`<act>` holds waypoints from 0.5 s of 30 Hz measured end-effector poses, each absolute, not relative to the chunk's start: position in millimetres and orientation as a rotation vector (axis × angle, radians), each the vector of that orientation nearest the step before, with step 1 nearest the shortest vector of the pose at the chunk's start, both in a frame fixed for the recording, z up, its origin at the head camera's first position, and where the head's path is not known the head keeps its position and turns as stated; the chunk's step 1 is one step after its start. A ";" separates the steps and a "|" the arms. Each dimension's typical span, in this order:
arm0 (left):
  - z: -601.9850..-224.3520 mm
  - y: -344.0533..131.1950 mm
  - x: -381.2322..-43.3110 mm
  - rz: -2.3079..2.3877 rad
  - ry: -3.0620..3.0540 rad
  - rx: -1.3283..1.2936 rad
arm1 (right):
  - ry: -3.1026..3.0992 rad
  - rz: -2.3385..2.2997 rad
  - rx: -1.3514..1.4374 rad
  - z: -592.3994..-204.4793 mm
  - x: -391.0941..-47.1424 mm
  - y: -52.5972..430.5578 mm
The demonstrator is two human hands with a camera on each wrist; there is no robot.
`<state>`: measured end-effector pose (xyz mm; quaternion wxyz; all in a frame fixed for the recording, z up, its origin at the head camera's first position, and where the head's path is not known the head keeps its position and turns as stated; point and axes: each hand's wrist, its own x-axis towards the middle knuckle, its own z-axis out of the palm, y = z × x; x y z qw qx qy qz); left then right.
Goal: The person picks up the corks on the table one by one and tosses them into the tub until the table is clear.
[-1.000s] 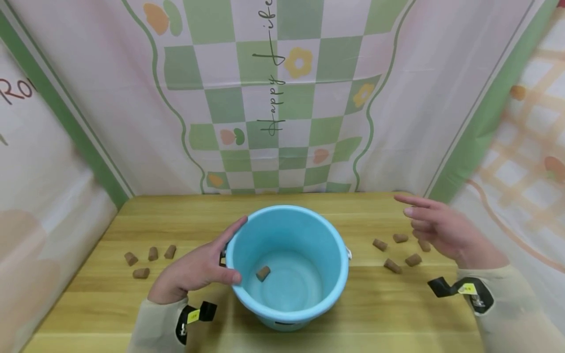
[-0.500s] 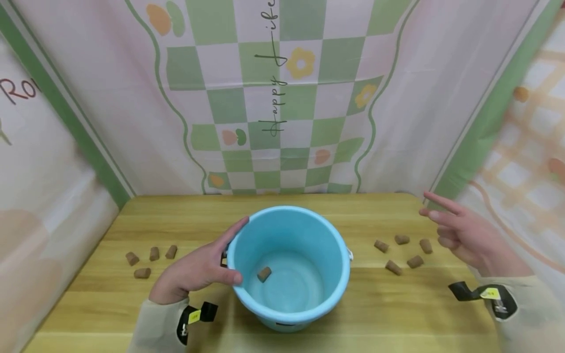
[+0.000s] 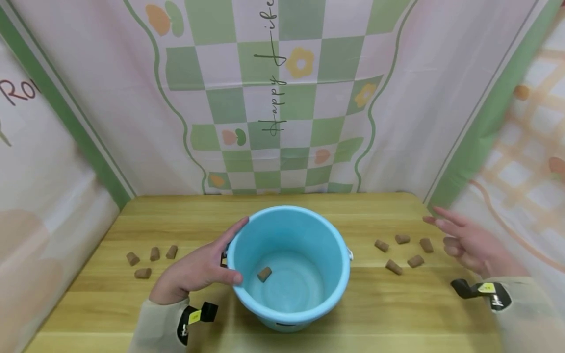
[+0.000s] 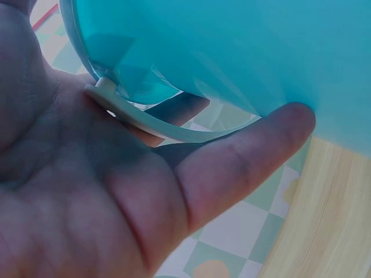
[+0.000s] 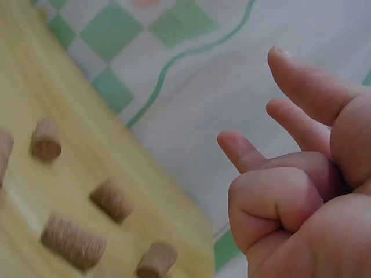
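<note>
A light-blue bucket [image 3: 286,314] stands upright at the middle of the table, with one brown cork [image 3: 264,274] lying inside on its floor. My left hand [image 3: 198,267] holds the bucket's left side, thumb over the rim and fingers spread along the outer wall. In the left wrist view, the pale handle [image 4: 168,128] curves past the palm. To the right, my right hand [image 3: 474,245] hovers beyond several loose corks [image 3: 394,267] and holds nothing. In the right wrist view, its thumb and some fingers [image 5: 243,153] point outward while others are bent toward the palm.
Several more corks [image 3: 142,273] lie on the left part of the wooden table [image 3: 375,314]. A printed cloth [image 3: 282,98] hangs behind the table's back edge, with more cloth at both sides.
My right hand has drawn back to the right, away from above the right-hand corks, then dipped slightly. The left hand, bucket and corks stay in place.
</note>
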<state>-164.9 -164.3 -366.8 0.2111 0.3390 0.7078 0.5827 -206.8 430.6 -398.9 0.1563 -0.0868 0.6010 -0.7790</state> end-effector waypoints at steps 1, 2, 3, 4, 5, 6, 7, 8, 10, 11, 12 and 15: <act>-367.2 -164.1 -165.2 1.622 1.963 0.947 | 1.709 -2.230 -0.238 -403.3 -208.1 434.0; -367.7 -164.1 -165.6 1.625 1.962 0.954 | 1.692 -2.233 -0.227 -407.4 -209.2 437.1; -368.2 -164.0 -165.9 1.628 1.957 0.957 | 1.700 -2.229 -0.210 -411.2 -210.0 439.5; -368.5 -164.0 -166.1 1.630 1.954 0.959 | 1.709 -2.223 -0.189 -414.8 -210.9 441.8; -368.7 -164.1 -166.2 1.631 1.955 0.960 | 1.724 -2.213 -0.174 -418.1 -211.8 443.6; -368.8 -164.2 -166.2 1.629 1.958 0.956 | 1.733 -2.207 -0.160 -421.2 -212.8 445.2; -368.9 -164.3 -166.1 1.629 1.957 0.952 | 1.750 -2.197 -0.145 -424.0 -213.6 446.3; -368.8 -164.5 -165.9 1.627 1.958 0.944 | 1.767 -2.187 -0.128 -426.8 -214.4 447.1; -368.0 -164.6 -165.3 1.626 1.958 0.927 | 1.802 -2.167 -0.091 -431.5 -215.6 448.0; -367.9 -164.7 -165.1 1.625 1.957 0.920 | 1.816 -2.159 -0.075 -433.6 -216.0 448.2; -367.5 -164.6 -164.9 1.624 1.957 0.916 | 1.820 -2.157 -0.056 -435.7 -216.4 448.6; -366.5 -164.2 -164.8 1.624 1.964 0.915 | 1.833 -2.152 -0.011 -440.8 -217.1 449.4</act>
